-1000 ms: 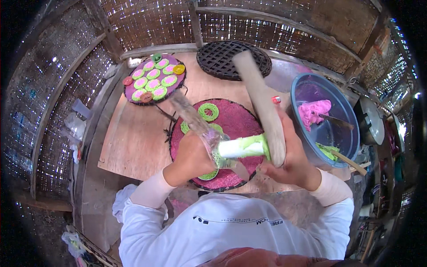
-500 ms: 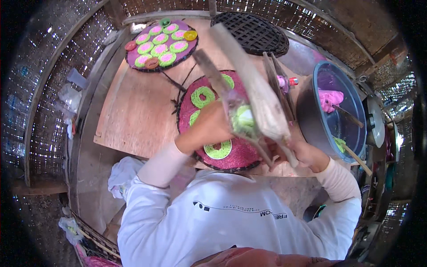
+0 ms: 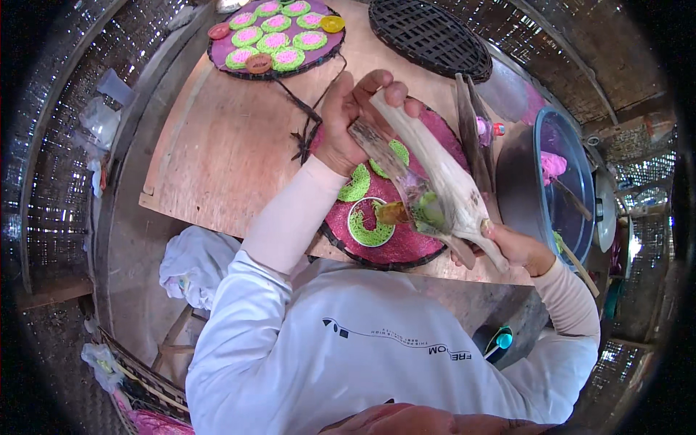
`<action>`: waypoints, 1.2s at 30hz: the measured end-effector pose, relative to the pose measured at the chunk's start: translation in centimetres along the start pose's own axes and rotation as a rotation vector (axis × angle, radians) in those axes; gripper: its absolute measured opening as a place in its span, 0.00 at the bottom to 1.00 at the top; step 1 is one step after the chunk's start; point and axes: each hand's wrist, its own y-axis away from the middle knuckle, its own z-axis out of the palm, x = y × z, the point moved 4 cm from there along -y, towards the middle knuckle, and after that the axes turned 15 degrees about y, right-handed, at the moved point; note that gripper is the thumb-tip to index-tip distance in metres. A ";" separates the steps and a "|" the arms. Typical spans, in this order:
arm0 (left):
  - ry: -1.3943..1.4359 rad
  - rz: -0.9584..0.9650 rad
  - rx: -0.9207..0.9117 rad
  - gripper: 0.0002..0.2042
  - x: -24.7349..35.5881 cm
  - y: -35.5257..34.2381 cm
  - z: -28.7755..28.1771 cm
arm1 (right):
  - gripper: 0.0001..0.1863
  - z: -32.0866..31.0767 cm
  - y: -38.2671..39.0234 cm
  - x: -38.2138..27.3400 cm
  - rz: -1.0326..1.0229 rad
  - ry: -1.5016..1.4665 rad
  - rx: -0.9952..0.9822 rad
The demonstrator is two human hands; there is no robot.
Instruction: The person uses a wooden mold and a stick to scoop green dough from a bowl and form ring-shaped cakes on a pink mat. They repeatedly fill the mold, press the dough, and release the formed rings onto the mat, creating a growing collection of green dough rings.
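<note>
I hold a wooden press (image 3: 453, 188) of two long boards over a pink round tray (image 3: 428, 130). My left hand (image 3: 359, 116) grips its upper ends, fingers wrapped around them. My right hand (image 3: 518, 246) is closed on the lower end. Green paste (image 3: 430, 209) sits between the boards, and a yellow nozzle (image 3: 391, 212) sticks out to the left. Below lie lacy green rings, one partly formed inside a white ring (image 3: 351, 221).
A tray of green-and-pink pieces (image 3: 275, 40) is at back left, a dark lattice tray (image 3: 428, 40) at back. Wooden sticks (image 3: 471, 123) lie beside a blue basin (image 3: 569, 167) of pink dough. A cloth (image 3: 196, 264) hangs low left; a dark bottle (image 3: 486, 341) stands below.
The press has swung down over the front ring, and the white cylinder with green paste is hidden between the boards. My left hand has moved up to the boards' far ends.
</note>
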 end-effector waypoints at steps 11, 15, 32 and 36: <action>0.156 0.024 0.274 0.14 1.8 3.5 -2.6 | 0.29 0.3 -2.8 1.5 0.052 0.247 0.181; 0.109 0.024 0.251 0.14 3.1 4.0 -2.3 | 0.31 0.7 -3.8 0.7 0.016 0.334 0.288; -0.049 0.189 0.515 0.30 2.5 7.8 -2.4 | 0.30 2.0 -2.4 -0.7 0.129 0.210 0.207; -0.054 0.011 0.371 0.41 0.6 5.6 0.0 | 0.28 1.2 0.2 0.2 0.010 0.161 0.285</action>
